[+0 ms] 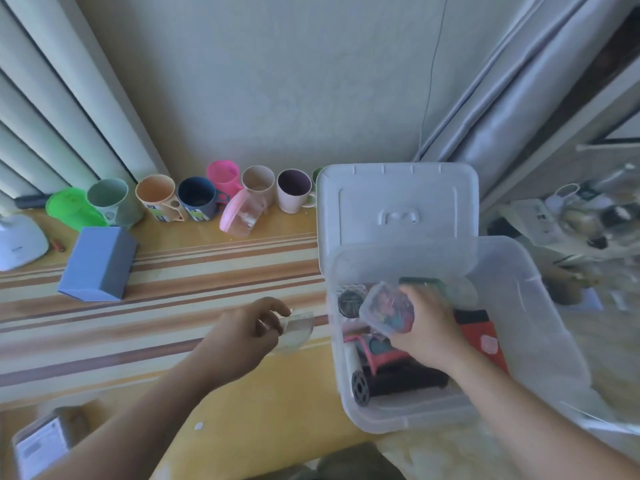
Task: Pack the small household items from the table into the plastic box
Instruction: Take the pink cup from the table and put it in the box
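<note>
We're looking at a plain pale wall [277, 81] with a thin cord [433, 74] hanging down it. Pale vertical blinds [45, 109] on the left, a silvery-grey curtain [512, 109] bunched on the right. The table [156, 282] has a yellow cover with brown and cream stripes. Soft, slightly greenish daylight everywhere. Far right there's a cluttered shelf [588, 216], too blurry to make out.

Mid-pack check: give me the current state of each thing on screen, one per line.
plastic box: open, partly filled
lid: off, propped behind box
right hand: holding small clear container over box
left hand: holding clear piece
pink-lidded jar: tipped over
blue box: closed
</note>
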The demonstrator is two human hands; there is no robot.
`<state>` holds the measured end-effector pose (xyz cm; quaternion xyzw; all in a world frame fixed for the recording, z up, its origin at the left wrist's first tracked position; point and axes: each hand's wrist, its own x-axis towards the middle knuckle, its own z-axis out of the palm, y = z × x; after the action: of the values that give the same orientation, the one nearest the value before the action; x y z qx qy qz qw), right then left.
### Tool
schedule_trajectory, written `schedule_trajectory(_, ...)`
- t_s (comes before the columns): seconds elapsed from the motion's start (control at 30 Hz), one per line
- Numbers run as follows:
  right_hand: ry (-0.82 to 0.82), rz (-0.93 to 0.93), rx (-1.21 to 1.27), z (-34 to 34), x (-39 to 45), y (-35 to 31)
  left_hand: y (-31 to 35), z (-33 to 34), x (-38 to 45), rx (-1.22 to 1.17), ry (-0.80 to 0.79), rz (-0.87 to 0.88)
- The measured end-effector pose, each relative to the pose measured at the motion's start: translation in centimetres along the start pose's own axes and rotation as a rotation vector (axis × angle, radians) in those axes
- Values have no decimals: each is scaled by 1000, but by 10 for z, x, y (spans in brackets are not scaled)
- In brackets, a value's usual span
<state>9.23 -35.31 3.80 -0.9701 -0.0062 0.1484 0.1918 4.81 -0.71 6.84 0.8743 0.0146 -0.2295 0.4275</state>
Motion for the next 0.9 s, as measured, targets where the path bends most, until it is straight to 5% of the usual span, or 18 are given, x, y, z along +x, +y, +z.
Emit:
schedule_trajectory(0.1,-178,-70,-237,23,5,29,28,24,7,-18,25,25)
schedule_trajectory(0.47,-207,-187,-395,21,20,72,111,101,37,67,62,69)
schedule_trajectory(0.73,-310,-205,-22,-7,20,94,130,135,54,124,35,-13)
schedule_trajectory(0.9,-335,-389,52,-47,-8,92,139,165,61,34,-42,-51)
